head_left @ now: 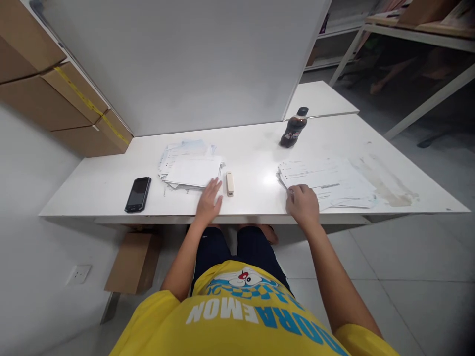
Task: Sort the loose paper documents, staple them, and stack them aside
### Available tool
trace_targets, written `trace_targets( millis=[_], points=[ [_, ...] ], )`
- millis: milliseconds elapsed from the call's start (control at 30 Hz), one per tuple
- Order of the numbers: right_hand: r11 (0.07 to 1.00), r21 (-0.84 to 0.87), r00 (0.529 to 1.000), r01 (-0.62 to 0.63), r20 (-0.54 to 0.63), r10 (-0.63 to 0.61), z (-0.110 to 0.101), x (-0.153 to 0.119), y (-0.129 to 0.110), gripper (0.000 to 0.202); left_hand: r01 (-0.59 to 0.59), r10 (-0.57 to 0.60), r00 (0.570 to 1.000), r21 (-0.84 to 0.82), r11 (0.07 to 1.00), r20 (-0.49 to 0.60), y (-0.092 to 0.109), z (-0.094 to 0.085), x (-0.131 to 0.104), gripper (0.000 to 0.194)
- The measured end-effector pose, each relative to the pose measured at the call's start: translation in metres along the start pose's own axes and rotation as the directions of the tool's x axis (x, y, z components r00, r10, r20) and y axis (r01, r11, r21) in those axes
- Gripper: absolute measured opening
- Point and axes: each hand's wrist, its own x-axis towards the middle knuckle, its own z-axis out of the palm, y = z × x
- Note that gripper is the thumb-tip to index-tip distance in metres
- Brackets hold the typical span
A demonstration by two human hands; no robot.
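My left hand (208,201) lies on the white table with its fingers stretched out, the tips at the near right corner of a pile of papers (193,170). Just right of those fingers is a small, narrow cream-coloured object that looks like a stapler (230,184). My right hand (303,203) rests at the near left edge of a second, fanned-out pile of printed papers (326,178). Its fingers are curled and pressed together; whether a sheet or some small item is between them I cannot make out.
A black rugged phone (138,194) lies at the left of the table (256,198). Toward the back right stands a dark cola bottle (294,127). Cardboard boxes (89,138) are stacked at the back left, beside a tall grey panel (185,64). Another box (129,262) sits below the table.
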Motion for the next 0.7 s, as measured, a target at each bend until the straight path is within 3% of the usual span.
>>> trace_targets(
  millis=[167,300,400,533,600,700],
  points=[
    [0.99,0.137,0.992,-0.022,-0.124,0.039,-0.013,-0.008,-0.013,0.031,0.118,-0.1,0.989,0.169,0.979,-0.111,-0.047,-0.035,0.013,0.045],
    [0.906,0.423,0.978,-0.019,-0.179,0.104,-0.021,-0.028,-0.054,0.027,0.072,-0.045,0.984,0.159,0.985,-0.17,-0.052,-0.036,0.0,0.028],
    [0.75,0.659,0.99,-0.061,-0.057,0.13,-0.014,-0.048,-0.091,0.024,0.053,-0.022,0.991,0.237,0.97,-0.133,-0.049,-0.031,-0.004,0.033],
    [0.61,0.779,0.989,-0.144,0.141,0.053,0.002,-0.069,-0.123,0.025,0.039,0.0,0.992,0.316,0.948,-0.123,-0.049,-0.043,0.002,0.032],
    [0.532,0.813,0.968,-0.234,0.245,0.053,0.003,-0.074,-0.128,0.027,-0.005,0.067,0.983,0.335,0.942,-0.173,-0.043,-0.054,0.003,0.031],
    [0.297,0.842,0.887,-0.45,0.461,0.037,-0.003,-0.072,-0.132,0.033,-0.152,0.217,0.965,0.355,0.923,-0.15,-0.027,-0.062,-0.005,0.028]
  ],
)
